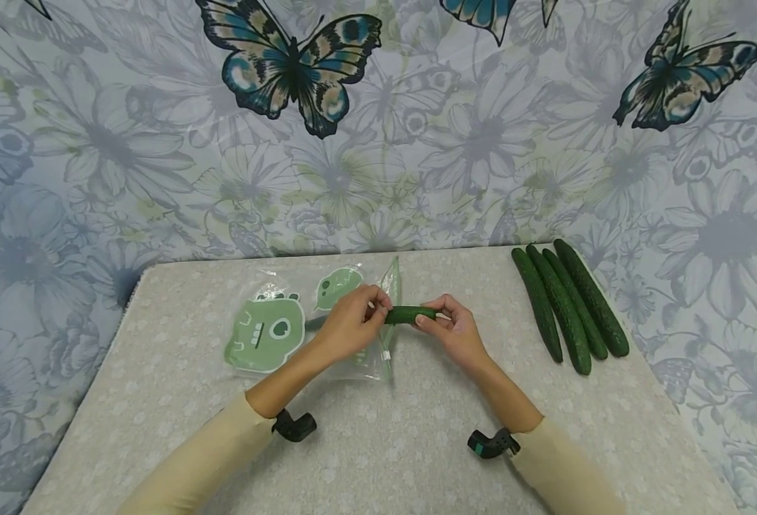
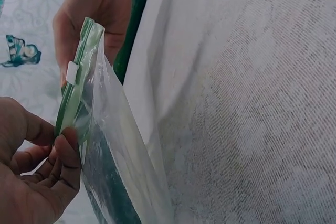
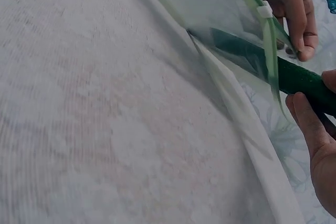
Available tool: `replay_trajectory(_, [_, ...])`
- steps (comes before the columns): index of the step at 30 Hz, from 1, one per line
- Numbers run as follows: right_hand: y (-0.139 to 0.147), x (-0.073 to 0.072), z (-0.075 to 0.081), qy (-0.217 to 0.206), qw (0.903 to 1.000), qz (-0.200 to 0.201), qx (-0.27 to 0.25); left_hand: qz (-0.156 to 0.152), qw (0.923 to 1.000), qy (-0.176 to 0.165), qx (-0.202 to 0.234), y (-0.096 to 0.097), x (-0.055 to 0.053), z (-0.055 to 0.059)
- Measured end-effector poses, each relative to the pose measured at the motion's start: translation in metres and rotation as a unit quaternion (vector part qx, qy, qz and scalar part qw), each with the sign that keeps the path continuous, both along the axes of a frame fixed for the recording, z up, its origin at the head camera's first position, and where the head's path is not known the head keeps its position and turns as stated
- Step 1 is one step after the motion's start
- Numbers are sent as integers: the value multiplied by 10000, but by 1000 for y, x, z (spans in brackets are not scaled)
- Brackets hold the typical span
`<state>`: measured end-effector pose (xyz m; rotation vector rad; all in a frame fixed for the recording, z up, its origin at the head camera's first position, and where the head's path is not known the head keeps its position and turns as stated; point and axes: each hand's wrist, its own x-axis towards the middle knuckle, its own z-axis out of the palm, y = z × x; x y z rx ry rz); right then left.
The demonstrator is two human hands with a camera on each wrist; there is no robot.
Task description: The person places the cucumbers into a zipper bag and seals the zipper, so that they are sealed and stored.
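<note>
A clear zip bag with green cartoon prints lies on the table, its green-edged mouth facing right. My left hand pinches the upper edge of that mouth; in the left wrist view the fingers hold the green zip strip. A cucumber lies partly inside the bag, seen through the plastic in the right wrist view. My right hand grips its outer end between thumb and fingers. The white slider sits on the zip strip, near the front end of the mouth.
Several cucumbers lie side by side at the right of the table. A pale patterned cloth covers the table. Behind it hangs a floral backdrop with butterflies. Each wrist wears a black camera.
</note>
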<state>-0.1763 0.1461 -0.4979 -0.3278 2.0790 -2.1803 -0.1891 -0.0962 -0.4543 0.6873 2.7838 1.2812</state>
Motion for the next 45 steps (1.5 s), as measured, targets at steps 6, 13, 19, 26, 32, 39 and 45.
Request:
replay_trajectory(6, [-14,-1,0,105,9998,106,-124,-110,9999,42,39,1,0,3])
replay_trajectory(13, [-16,-1,-3,4,9995,-117,287,-45,10000,-66,-46,-4,-1,5])
replay_trajectory(19, [-16,-2,-2,-666,9964,-394,-351,-260,9996,-8,-143,-4,-3,7])
replay_trajectory(26, [-26,-4,3,-652,9958,-383,-524,-368,9991,-7,-194,1,-2,10])
replay_trajectory(32, [-34,1,2,-436,9986,-232,-197,-228,9997,12,4,3,-3,12])
replay_trajectory(39, [-30,5,-6,-59,9974,244,682,-149,9999,-31,20,3,-4,11])
replay_trajectory(45, [-14,2,-10,-233,9925,639,1018,-197,9995,-235,29,1,-10,7])
